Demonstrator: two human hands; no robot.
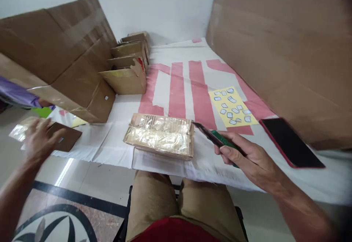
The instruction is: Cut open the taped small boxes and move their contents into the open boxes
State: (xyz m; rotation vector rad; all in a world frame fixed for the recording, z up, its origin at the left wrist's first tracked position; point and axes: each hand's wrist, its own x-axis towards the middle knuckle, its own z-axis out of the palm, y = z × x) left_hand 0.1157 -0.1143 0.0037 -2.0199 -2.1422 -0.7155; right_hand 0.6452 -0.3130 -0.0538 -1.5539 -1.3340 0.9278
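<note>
Head view | right hand clenched on green utility knife, blade toward opened carton just left | carton's long axis crosswise on tabletop | left hand spread on brown card, farther left

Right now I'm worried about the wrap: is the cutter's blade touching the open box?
Apart. The head view shows the cutter, held in the right hand, with its tip just right of the open box, white cloth between.

Matt brown cardboard box, crinkly glossy plastic inside; glossy black phone; matt yellow paper sheet.
</note>
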